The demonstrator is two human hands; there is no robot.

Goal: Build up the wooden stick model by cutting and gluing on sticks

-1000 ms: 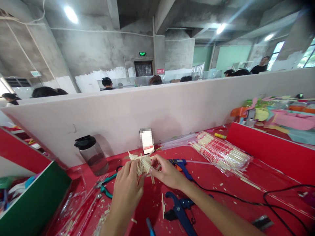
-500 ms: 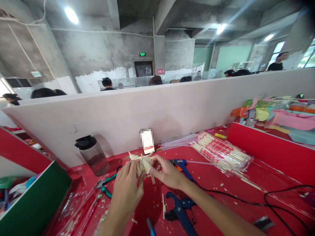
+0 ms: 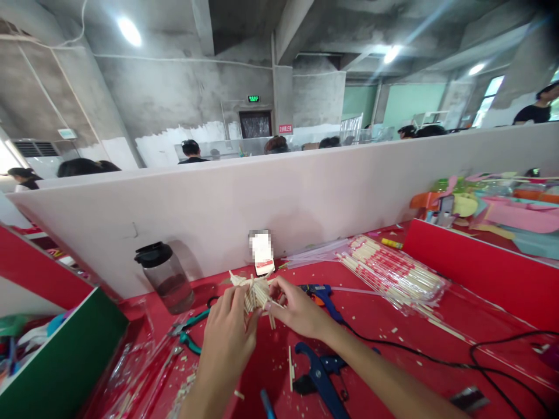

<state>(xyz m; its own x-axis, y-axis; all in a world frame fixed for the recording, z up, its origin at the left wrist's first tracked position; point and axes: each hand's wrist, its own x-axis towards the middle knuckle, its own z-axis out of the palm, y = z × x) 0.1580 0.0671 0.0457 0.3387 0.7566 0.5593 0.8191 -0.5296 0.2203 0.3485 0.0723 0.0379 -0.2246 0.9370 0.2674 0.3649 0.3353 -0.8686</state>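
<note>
A small model built of pale wooden sticks (image 3: 257, 293) is held between both hands above the red table. My left hand (image 3: 230, 326) grips its left side, fingers curled over the back and thumb in front. On the right side, my right hand (image 3: 297, 308) pinches the model or a stick of it with thumb and forefinger; the exact contact is partly hidden. Just right of the hands lies a blue glue gun (image 3: 323, 297). Nearer me is a blue cutter tool (image 3: 323, 372) with loose sticks (image 3: 290, 368) beside it. Teal-handled pliers (image 3: 192, 326) lie left of my left hand.
A phone (image 3: 262, 256) leans on the white partition (image 3: 218, 209). A water bottle (image 3: 166, 279) stands at left. Bagged sticks (image 3: 393, 267) lie at right, with a black cable (image 3: 410, 352) nearer. A green board (image 3: 65, 355) and red board (image 3: 476, 273) flank the table. People sit beyond the partition.
Both hands keep nearly the same grip on the stick model. The view has shifted very slightly, and a standing person in the background has moved right.
</note>
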